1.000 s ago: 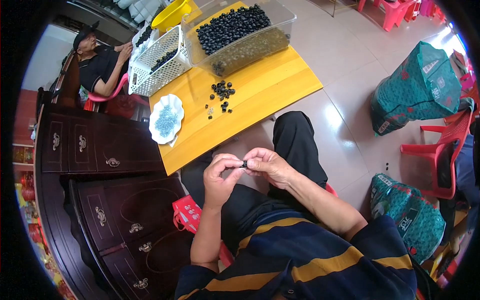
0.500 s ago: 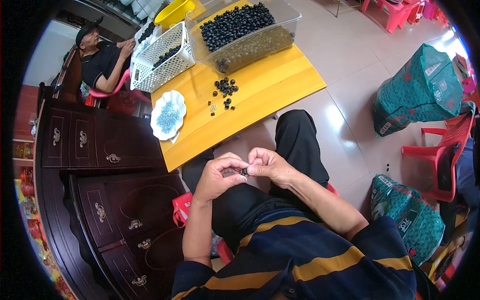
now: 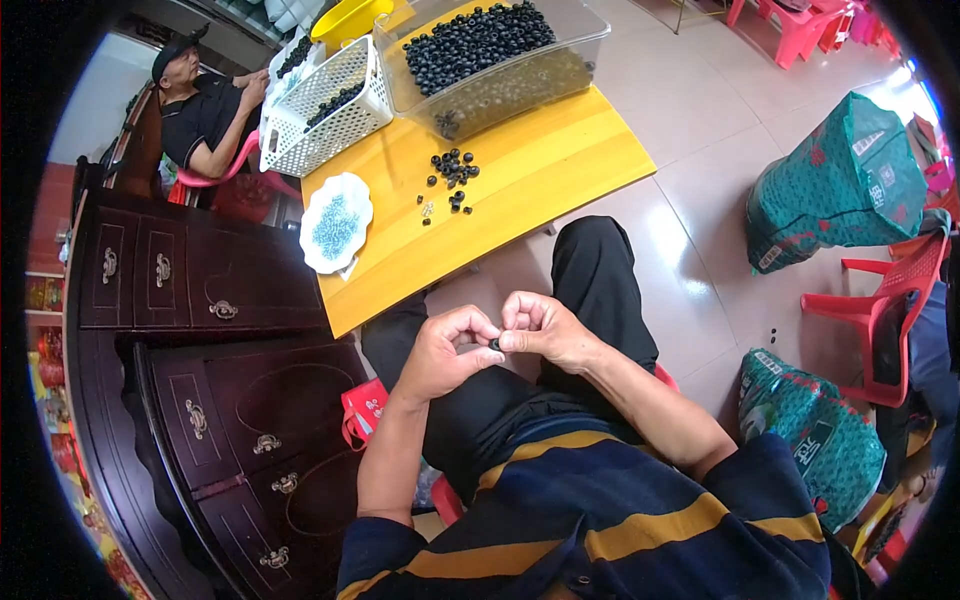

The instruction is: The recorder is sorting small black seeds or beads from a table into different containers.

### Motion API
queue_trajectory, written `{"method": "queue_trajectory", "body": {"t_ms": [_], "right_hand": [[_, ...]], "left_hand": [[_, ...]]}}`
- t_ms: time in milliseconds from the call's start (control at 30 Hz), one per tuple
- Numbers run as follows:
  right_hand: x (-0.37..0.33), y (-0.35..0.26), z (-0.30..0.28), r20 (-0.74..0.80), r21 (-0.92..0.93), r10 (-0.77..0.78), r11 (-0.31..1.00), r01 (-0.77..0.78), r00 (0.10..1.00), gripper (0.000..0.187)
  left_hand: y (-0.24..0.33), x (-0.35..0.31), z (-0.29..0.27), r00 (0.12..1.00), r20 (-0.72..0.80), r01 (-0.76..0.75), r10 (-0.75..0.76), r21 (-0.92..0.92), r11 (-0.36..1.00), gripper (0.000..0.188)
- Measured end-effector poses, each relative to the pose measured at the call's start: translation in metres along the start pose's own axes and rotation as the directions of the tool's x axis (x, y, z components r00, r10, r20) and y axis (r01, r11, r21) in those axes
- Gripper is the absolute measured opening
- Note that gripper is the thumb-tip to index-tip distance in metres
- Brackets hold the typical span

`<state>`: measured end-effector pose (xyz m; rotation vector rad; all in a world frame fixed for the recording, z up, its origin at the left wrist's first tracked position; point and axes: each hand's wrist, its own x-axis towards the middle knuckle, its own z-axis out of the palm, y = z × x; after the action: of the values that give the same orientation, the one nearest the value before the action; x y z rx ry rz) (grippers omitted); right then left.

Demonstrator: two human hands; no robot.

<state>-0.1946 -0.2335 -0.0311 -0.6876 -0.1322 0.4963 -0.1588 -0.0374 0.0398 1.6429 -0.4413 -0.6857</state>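
Observation:
My left hand (image 3: 446, 350) and my right hand (image 3: 542, 330) meet above my lap, fingertips pinched together on one small black bead (image 3: 494, 345). Ahead of my knees stands a yellow table (image 3: 520, 190). A loose cluster of black beads (image 3: 453, 172) lies on it, and a white plate of small blue pieces (image 3: 336, 222) sits at its left edge. Farther back, a clear plastic tub (image 3: 495, 60) is full of black beads.
A white mesh basket (image 3: 325, 110) and a yellow bowl (image 3: 350, 18) stand at the table's far end, where another person (image 3: 205, 105) sits. Dark wooden drawers (image 3: 200, 350) run along my left. Green sacks (image 3: 840, 185) and red plastic chairs (image 3: 885, 300) fill the right.
My hands stay together on the bead with only small finger shifts. The view has drifted slightly, so the table sits a little higher in the picture.

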Motion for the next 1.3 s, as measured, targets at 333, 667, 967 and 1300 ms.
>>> {"method": "queue_trajectory", "body": {"t_ms": [333, 667, 967, 1300], "right_hand": [[0.005, 0.001, -0.003, -0.051, -0.044, -0.035, 0.999, 0.032, 0.998, 0.017], [0.001, 0.001, -0.001, 0.024, 0.005, 0.005, 1.000, -0.005, 1.000, 0.019], [0.001, 0.000, -0.004, 0.067, 0.116, -0.009, 0.993, 0.002, 0.998, 0.020], [0.000, -0.004, 0.006, -0.086, -0.119, -0.026, 0.993, 0.016, 0.996, 0.020]], "left_hand": [[0.003, -0.003, 0.004, 0.990, -0.114, -0.051, 0.078, 0.225, 0.973, 0.028], [-0.012, -0.003, 0.004, 0.968, -0.075, -0.227, 0.239, 0.142, 0.964, 0.024], [-0.010, 0.002, 0.016, 0.957, -0.112, -0.265, 0.268, 0.043, 0.963, 0.022], [0.004, 0.003, 0.015, 0.932, -0.135, -0.250, 0.337, 0.435, 0.865, 0.022]]}}
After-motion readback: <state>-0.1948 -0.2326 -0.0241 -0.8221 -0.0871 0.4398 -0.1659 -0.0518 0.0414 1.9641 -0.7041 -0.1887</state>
